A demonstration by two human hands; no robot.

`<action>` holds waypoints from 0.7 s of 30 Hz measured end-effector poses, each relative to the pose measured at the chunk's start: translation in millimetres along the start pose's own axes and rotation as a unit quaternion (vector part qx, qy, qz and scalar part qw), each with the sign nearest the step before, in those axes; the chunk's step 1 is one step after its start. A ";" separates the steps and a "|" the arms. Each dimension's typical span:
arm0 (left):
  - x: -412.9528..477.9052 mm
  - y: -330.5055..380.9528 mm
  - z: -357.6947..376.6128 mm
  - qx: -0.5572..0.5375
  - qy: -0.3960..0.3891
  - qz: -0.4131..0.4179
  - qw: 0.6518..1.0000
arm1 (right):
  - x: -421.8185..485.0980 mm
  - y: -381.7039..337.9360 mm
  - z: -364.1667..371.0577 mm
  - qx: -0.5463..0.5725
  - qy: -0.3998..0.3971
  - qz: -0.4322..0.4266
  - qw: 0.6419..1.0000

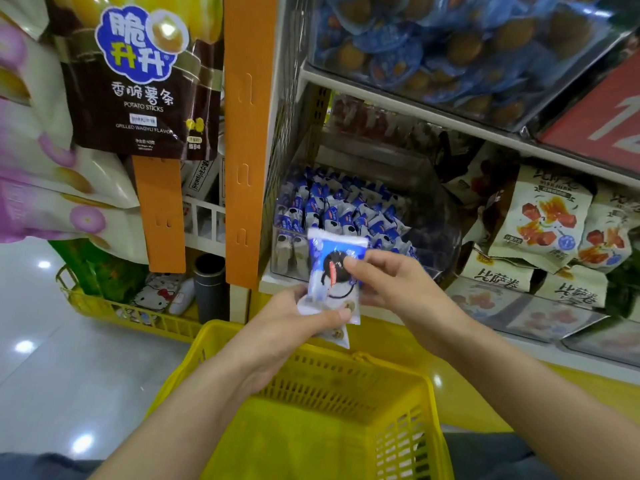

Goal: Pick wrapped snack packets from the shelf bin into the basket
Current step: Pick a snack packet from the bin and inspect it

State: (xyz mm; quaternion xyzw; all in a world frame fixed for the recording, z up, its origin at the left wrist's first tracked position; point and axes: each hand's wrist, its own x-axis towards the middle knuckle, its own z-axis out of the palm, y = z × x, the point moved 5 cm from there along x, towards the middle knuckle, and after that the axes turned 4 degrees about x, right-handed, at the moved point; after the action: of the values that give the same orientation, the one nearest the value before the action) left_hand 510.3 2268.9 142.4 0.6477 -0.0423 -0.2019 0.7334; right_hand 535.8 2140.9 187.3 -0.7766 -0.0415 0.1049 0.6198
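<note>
Both hands are closed on packets just above the far rim of the basket. One, the left hand (pixel 304 320), grips the lower end of a small bunch of wrapped snack packets (pixel 334 271), its thumb curled across the front. At least two wrappers show, since a second one pokes out below the thumb. The right hand (pixel 391 282) pinches the upper right edge of the top packet between thumb and fingers. The bunch hangs in the air, in front of the front edge of the shelf (pixel 273 281) and over the far wall of the yellow basket (pixel 346 367), touching neither.

At the left end of that shelf, beside the orange upright (pixel 247 133), the clear shelf bin (pixel 349 209) holds many more of the same blue-and-white packets. What shows of the basket's floor is bare yellow, though the forearms hide part of it.

By my reading the task is at an early stage. A first handful has been lifted out but not yet dropped. Releasing it into the basket comes next, and probably further trips to the bin.
</note>
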 end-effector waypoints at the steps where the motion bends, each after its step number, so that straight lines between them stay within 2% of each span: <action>1: 1.0 0.5 -3.0 -0.008 0.018 0.001 1.000 | 2.6 -5.1 -3.1 0.019 0.008 -0.014 1.000; 2: 2.1 0.8 -7.1 -0.018 0.044 0.000 0.999 | 6.0 -11.8 -7.7 0.037 0.024 -0.033 0.999; 4: 3.4 0.6 -15.5 -0.045 0.092 0.000 0.995 | 17.7 -25.0 -27.0 0.037 0.108 -0.078 0.990; 6: 3.8 2.1 -21.0 -0.065 0.116 0.006 0.991 | 34.2 -35.2 -50.4 -0.035 0.217 -0.110 0.969; 8: 4.2 3.6 -24.5 -0.077 0.124 0.012 0.989 | 54.8 -40.0 -60.0 -0.131 0.256 -0.119 0.950; 10: 4.9 4.6 -28.1 -0.081 0.138 0.017 0.987 | 76.5 -36.7 -57.2 -0.224 0.239 -0.095 0.940; 13: 7.6 4.3 -33.3 -0.089 0.159 0.019 0.983 | 100.4 -24.0 -43.2 -0.365 0.167 -0.025 0.915; 18: 10.4 6.1 -39.8 -0.098 0.179 0.016 0.979 | 119.0 -10.9 -33.2 -0.431 0.039 0.055 0.900; 21: 11.4 8.7 -39.0 -0.092 0.171 0.020 0.981 | 126.4 -3.4 -25.6 -0.450 0.024 0.061 0.890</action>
State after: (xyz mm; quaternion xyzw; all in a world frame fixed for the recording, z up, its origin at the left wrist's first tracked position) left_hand 535.5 2302.0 142.4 0.6014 0.0892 -0.0766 0.7903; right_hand 664.7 2141.9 181.9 -0.9757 -0.0214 0.0939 0.1967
